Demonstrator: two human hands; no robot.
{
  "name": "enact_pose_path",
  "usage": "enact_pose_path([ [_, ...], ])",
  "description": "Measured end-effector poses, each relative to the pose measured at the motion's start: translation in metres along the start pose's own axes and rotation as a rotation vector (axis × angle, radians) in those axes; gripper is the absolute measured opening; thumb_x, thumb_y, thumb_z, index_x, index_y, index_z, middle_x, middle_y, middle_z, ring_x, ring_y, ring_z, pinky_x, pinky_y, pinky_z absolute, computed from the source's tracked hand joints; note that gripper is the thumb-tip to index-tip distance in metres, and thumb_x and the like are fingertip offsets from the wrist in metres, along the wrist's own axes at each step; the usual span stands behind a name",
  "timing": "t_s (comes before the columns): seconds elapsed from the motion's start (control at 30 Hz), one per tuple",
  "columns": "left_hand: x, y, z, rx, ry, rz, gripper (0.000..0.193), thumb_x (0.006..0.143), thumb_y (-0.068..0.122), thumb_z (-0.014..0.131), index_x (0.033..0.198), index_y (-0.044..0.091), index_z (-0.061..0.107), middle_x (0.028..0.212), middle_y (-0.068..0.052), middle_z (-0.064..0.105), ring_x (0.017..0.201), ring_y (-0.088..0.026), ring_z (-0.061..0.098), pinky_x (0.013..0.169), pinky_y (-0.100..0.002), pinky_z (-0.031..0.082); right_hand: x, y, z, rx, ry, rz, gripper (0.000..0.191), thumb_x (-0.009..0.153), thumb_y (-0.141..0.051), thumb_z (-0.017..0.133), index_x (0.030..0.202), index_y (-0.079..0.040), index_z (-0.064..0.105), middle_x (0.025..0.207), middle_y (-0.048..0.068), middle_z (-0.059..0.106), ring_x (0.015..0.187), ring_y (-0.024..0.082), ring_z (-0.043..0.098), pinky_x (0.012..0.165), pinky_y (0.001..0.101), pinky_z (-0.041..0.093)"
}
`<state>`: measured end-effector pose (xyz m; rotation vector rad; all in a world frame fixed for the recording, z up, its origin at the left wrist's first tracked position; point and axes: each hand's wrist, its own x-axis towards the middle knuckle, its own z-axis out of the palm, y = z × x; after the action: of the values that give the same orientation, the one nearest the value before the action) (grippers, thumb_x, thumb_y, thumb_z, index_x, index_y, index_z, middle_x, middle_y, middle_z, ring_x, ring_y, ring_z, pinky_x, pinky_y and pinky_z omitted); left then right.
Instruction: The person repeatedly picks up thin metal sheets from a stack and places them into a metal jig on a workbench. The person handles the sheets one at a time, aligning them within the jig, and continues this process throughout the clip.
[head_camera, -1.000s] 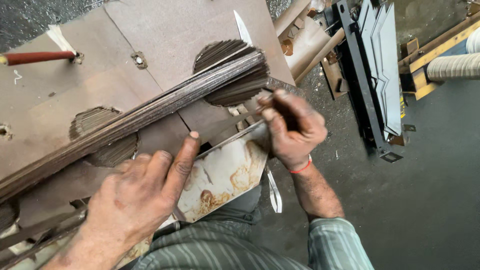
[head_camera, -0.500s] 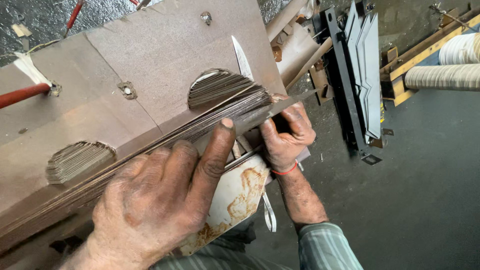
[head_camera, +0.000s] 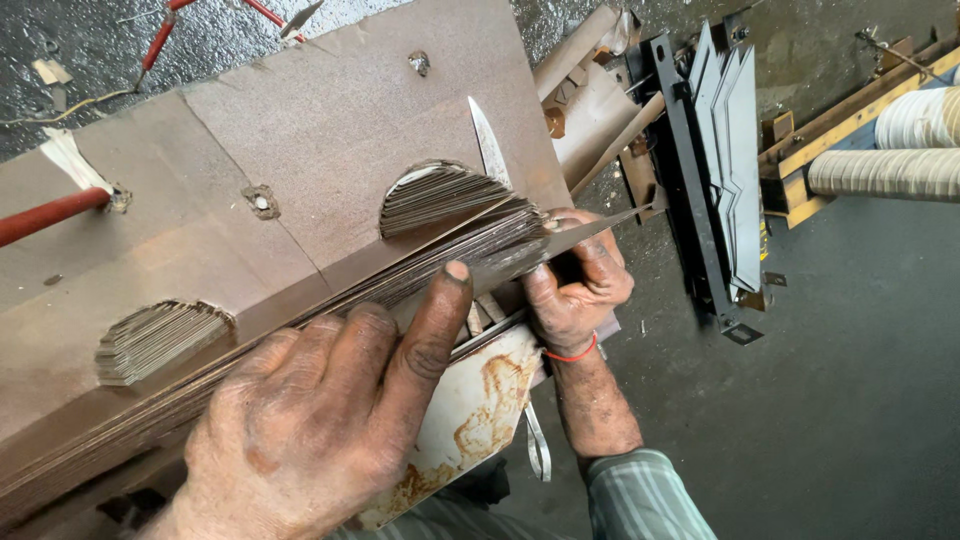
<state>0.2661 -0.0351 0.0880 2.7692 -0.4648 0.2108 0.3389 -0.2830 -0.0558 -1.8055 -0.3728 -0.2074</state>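
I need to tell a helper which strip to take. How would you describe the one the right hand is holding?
Start at the big brown board with two half-round cutouts. Along its lower edge runs a long stack of thin metal strips, pressed by the left hand. The right hand pinches the one strip whose pointed end juts out past the stack.

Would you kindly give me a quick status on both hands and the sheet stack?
Left hand flat on the stack of thin metal sheets. Right hand gripping the stack's end. Brown board lies over the sheets.
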Motion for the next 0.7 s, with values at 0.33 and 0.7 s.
enact_pose_path([
  [0.33, 0.001, 0.003, 0.000, -0.050, -0.062, -0.045, 0.070, 0.076, 0.001, 0.067, 0.146, 0.003, 0.057, 0.068, -0.003, 0.053, 0.055, -0.014, 0.058, 0.052, -0.034, 0.055, 0.000, 0.002, 0.001, -0.047, 0.014, -0.049, 0.028, 0.088, -0.017, 0.082, 0.106, 0.003, 0.073, 0.106, 0.012, 0.071, 0.095, 0.018, 0.069, 0.087, 0.0296, 0.056],
  [0.7, -0.005, -0.003, 0.009, 0.019, -0.070, -0.036, 0.066, 0.086, 0.007, 0.064, 0.151, 0.007, 0.052, 0.071, -0.002, 0.053, 0.064, -0.013, 0.062, 0.058, -0.033, 0.057, -0.001, 0.010, -0.002, -0.069, 0.008, -0.099, 0.032, 0.090, -0.025, 0.081, 0.104, 0.002, 0.072, 0.105, 0.011, 0.071, 0.101, 0.022, 0.068, 0.092, 0.0347, 0.056],
])
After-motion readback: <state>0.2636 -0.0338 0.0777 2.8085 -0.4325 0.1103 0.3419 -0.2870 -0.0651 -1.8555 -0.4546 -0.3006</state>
